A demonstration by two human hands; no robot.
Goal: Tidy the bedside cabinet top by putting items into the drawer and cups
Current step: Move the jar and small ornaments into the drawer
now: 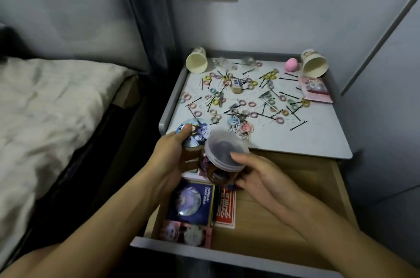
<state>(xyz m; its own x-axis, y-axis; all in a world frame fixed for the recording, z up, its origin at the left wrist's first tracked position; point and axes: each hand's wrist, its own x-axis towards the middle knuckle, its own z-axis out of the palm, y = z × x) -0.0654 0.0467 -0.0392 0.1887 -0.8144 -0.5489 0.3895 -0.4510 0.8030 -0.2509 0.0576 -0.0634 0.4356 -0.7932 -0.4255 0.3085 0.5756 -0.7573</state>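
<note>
**Plastic jar held over the open drawer**

Right fingertips [241,182] curl under the jar [214,170], and the thumb lies on the rim of its translucent lid [223,149], so the right hand [259,177] clasps it. The left hand [170,157] pins a round badge [196,135] under its thumb, fingers curled beside the jar's wall; whether they bear on it I cannot tell. The jar hangs over the drawer [284,209], just off the front edge of the cabinet top [306,132], near its front-left corner. It looks rigid, smooth and fairly light. I would hold it round the body, since the lid might lift off. Its long axis stands near upright, lid uppermost, leaning slightly.
</note>
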